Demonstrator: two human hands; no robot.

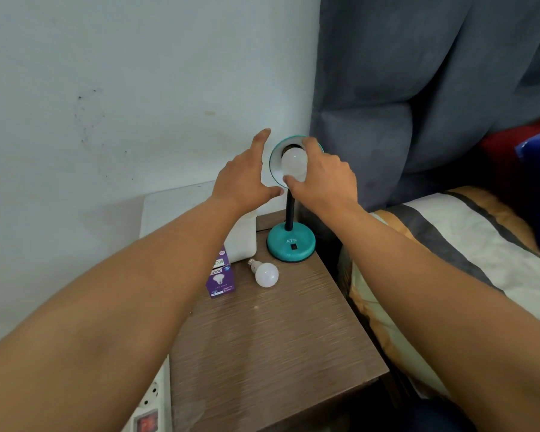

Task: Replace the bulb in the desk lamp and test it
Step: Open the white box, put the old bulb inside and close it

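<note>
Wood-grain tabletop between white wall and bed. Right hand grips lamp bulb; left hand spread, empty.

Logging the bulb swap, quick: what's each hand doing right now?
Left hand: open, holding nothing.
Right hand: closed on the round white bulb in the teal lamp shade.

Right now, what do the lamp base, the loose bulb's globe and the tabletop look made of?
Lamp base: teal, smooth, soft sheen; painted metal or plastic, can't tell which.
Loose bulb: frosted white globe, matte and even, likely plastic diffuser, possibly glass; metal screw cap.
Tabletop: brown wood-grain streaks, flat and uniform, probably laminate rather than solid wood.
</note>
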